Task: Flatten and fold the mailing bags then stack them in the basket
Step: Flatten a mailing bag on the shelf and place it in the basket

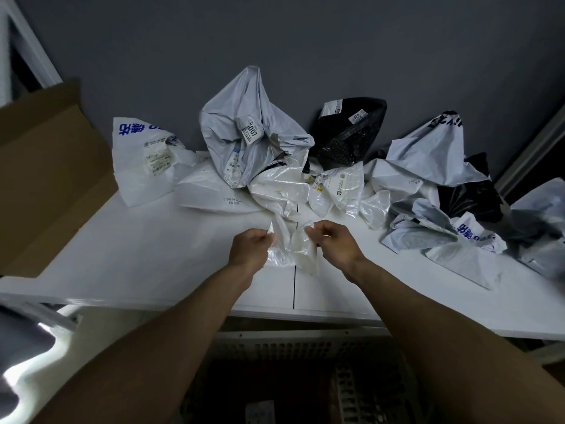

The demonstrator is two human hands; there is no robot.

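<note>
- Our left hand (249, 246) and right hand (334, 244) each pinch an edge of one crumpled white mailing bag (290, 243) over the table (153, 255).
- Behind it, we count two black bags (351, 133) and two blue-printed bags (140, 154).
- One basket (305, 347) sits below the table.

Bare left hand (249, 249), bare right hand (334, 243), both forearms uncovered
</note>
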